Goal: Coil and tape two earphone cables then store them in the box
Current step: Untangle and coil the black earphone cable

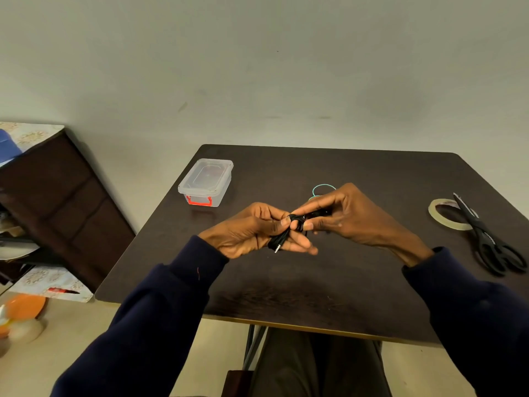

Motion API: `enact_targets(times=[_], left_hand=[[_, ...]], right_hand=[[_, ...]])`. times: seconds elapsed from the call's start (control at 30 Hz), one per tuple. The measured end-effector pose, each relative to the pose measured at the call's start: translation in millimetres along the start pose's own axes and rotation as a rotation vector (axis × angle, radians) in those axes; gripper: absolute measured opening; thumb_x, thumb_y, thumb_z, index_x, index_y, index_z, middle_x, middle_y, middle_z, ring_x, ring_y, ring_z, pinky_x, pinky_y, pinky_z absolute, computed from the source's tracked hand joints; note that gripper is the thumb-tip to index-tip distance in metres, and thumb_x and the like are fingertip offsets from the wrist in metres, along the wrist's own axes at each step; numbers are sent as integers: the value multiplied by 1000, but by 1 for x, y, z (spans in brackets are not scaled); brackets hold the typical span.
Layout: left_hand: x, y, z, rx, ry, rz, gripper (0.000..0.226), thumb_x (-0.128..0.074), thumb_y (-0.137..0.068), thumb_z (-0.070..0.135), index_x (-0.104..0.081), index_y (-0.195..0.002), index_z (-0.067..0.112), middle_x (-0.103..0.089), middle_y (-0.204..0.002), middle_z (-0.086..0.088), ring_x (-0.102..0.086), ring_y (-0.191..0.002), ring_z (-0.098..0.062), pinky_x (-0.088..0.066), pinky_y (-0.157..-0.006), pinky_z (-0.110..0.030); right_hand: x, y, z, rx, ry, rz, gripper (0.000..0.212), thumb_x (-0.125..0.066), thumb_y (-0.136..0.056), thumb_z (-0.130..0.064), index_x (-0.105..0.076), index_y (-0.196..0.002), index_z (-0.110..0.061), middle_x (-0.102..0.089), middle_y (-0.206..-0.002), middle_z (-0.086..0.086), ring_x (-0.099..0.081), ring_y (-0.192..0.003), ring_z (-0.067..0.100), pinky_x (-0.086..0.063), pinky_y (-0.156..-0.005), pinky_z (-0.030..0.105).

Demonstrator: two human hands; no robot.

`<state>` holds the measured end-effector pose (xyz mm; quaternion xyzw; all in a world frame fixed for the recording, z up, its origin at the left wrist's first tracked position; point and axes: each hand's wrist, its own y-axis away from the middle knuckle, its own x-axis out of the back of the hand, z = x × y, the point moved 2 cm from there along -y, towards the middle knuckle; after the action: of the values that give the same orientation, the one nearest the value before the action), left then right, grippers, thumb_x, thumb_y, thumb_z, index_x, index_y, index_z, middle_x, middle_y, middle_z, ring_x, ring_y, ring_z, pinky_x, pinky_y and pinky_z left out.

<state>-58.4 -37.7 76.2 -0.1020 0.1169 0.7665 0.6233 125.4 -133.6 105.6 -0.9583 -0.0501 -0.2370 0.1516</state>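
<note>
Both hands are occupied and held together above the middle of the surface (315, 282). My left hand (252, 230) grips the black earphone cable (289, 227), gathered into a tight bundle, with thumb and fingers curled round it. My right hand (343, 216) pinches the upper end of the same bundle between thumb and forefinger; what its other fingers hold behind the bundle I cannot tell. The bundle's long axis runs on a diagonal, from the plug (277, 249) low and toward my left wrist, up and rightward into my right fingers. Judged from this, the coiling of this cable is near done and taping is the next step. The tape roll (446, 214) lies flat well apart to my right, just beside the black scissors (486, 242), which overlap its rim; both are nearer my right hand, so that hand would have to let go and reach while the left keeps the coil from springing loose. The green earphone cable (323, 187) lies on the surface just beyond my right hand, partly hidden, not taped as far as can be seen. The clear box (220, 196) stands at the far left, nearer my left hand, lid (209, 174) on.
</note>
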Motion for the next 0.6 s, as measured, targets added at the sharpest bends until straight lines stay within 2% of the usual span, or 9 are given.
enact_targets(times=[0.1, 0.2, 0.33, 0.43, 0.6], left_hand=[[-2, 1, 1, 5, -12, -37, 41, -47, -97, 6, -46, -123, -27, -71, -107, -26, -58, -117, -54, -51, -104, -46], [-3, 2, 2, -10, -26, -16, 29, -49, -97, 2, -58, -114, -19, -70, -105, -27, -60, -115, -54, -51, -103, -46], [-6, 0, 0, -70, -71, 85, 23, -55, -93, 1, -67, -106, -15, -71, -105, -27, -66, -108, -49, -56, -97, -43], [-12, -1, -1, -161, -163, 213, 24, -61, -90, 1, -67, -106, -15, -72, -103, -29, -69, -102, -47, -59, -91, -41], [-19, -2, -10, -277, -246, 393, 20, -62, -93, -1, -67, -103, -17, -73, -96, -30, -75, -88, -39, -62, -77, -29]], right_hand=[[-2, 4, 2, 27, 26, 33, 27, -76, -83, -14, -76, -109, -6, -79, -99, 5, -75, -88, 23, -62, -80, 36], [-5, 6, 4, 71, 16, 81, 22, -76, -84, -4, -77, -106, -3, -78, -99, 5, -75, -94, 20, -61, -84, 34], [-8, 9, 5, 113, 37, 137, 19, -75, -85, -1, -77, -104, -2, -78, -99, 5, -74, -94, 18, -60, -84, 31], [-9, 10, 5, 168, 72, 187, 20, -75, -85, 0, -78, -104, -4, -78, -100, 4, -74, -94, 18, -60, -84, 33], [-9, 13, 8, 247, 203, 223, 21, -75, -86, 2, -77, -107, -4, -77, -102, 4, -72, -96, 18, -58, -85, 32]])
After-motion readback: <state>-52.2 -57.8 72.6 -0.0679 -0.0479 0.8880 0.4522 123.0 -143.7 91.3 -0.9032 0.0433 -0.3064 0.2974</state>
